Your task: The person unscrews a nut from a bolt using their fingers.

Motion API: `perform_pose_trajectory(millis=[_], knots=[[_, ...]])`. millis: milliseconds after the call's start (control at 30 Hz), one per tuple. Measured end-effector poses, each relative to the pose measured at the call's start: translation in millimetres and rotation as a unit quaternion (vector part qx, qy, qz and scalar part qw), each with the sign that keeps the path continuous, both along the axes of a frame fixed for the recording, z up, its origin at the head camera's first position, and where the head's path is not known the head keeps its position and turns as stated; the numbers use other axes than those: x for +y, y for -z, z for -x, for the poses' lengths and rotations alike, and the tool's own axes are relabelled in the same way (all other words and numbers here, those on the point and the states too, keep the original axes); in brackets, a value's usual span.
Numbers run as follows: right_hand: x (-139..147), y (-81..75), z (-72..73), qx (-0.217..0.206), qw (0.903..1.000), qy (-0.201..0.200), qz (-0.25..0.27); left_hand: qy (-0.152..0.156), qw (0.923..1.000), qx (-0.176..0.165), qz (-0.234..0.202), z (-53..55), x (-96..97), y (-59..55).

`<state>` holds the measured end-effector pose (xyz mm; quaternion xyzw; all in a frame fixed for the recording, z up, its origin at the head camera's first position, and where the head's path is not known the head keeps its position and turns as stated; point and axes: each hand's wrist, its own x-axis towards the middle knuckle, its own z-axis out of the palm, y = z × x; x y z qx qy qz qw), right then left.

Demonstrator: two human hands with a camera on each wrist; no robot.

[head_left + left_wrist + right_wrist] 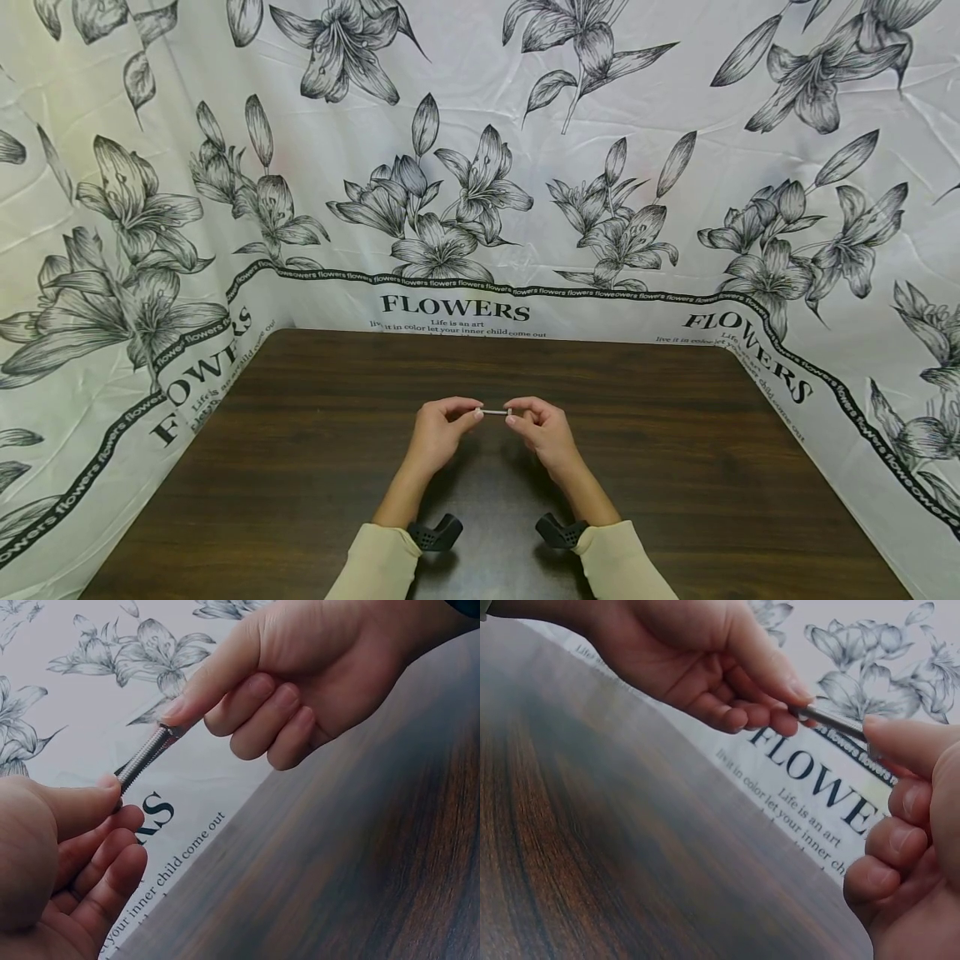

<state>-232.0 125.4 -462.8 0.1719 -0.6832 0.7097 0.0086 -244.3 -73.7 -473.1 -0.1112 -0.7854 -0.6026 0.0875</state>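
Note:
A slim silver bolt (495, 412) is held level between both hands above the table, its thread plain to see along the shank (144, 759) in the left wrist view. My left hand (437, 433) pinches one end between thumb and fingers. At the other end, the thumb and index finger of my right hand (548, 433) grip the bolt, where a wider collar like a nut or head shows beside the fingertip. In the right wrist view the middle of the bolt (837, 721) is bare between the two thumbs, and its ends are partly hidden by fingertips.
A dark wooden table (300, 467) lies under the hands. White cloth (540, 225) printed with black flowers and lettering hangs behind and along both sides. Black wrist devices (437, 533) sit at the ends of the light sleeves (375, 558).

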Motion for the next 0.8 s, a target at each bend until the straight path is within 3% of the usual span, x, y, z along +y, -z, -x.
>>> perform_pose_trajectory(millis=[167,367,500,633,800], knots=[[-1,3.7,2.0,0.023,0.9969,0.042,-0.062,-0.007,0.9999,-0.003,0.015,0.8,-1.7,4.7],[-1,31.2,16.7,0.045,0.9822,0.095,-0.155,-0.016,0.9989,-0.007,0.042,3.8,-5.8,14.6],[1,37.9,20.4,0.034,0.9721,0.102,-0.208,-0.017,0.9984,-0.009,0.053,4.8,-7.5,19.8],[3,40.8,21.2,0.031,0.9567,0.102,-0.271,-0.013,0.9979,-0.012,0.062,4.3,-8.7,22.6],[6,41.3,19.4,0.048,0.9298,0.11,-0.348,-0.012,0.9956,-0.008,0.092,5.2,-11.1,27.2]])
